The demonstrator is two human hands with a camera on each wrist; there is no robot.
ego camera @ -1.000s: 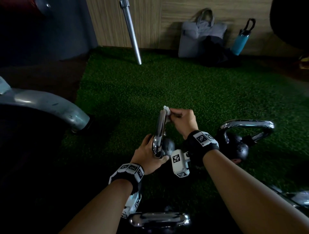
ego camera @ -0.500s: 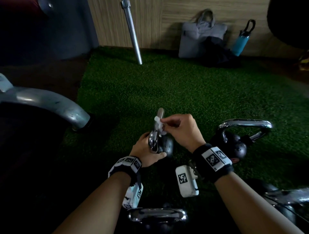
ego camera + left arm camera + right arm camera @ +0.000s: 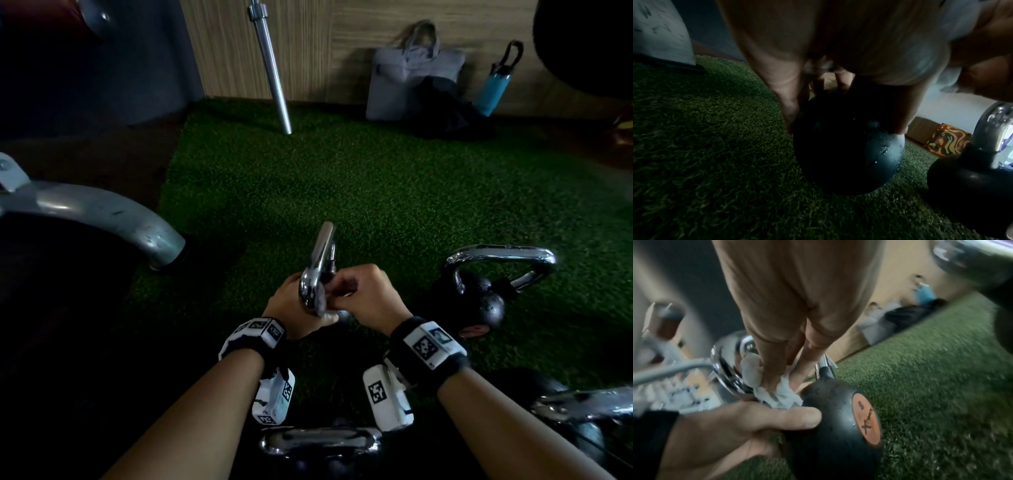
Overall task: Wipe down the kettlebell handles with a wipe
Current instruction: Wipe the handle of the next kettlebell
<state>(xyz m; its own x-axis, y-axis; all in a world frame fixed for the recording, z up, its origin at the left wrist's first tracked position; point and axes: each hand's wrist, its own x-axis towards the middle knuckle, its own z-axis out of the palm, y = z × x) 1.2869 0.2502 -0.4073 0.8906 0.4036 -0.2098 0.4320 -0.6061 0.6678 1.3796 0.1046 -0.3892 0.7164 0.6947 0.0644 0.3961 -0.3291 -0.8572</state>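
Observation:
A black kettlebell with a chrome handle stands on the green turf in front of me. My left hand grips it where the handle meets the ball, with the thumb across the top of the ball. My right hand pinches a crumpled white wipe against the lower part of the handle, just above the ball. In the head view the wipe shows only as a grey scrap between the two hands.
Other kettlebells stand around: one to the right, one nearest me, one at the bottom right. A grey machine leg curves in from the left. A barbell, grey bag and blue bottle lean on the far wall.
My right hand has slid the wipe from the top of the handle down to its base near the ball. The left hand has kept its hold on the kettlebell.

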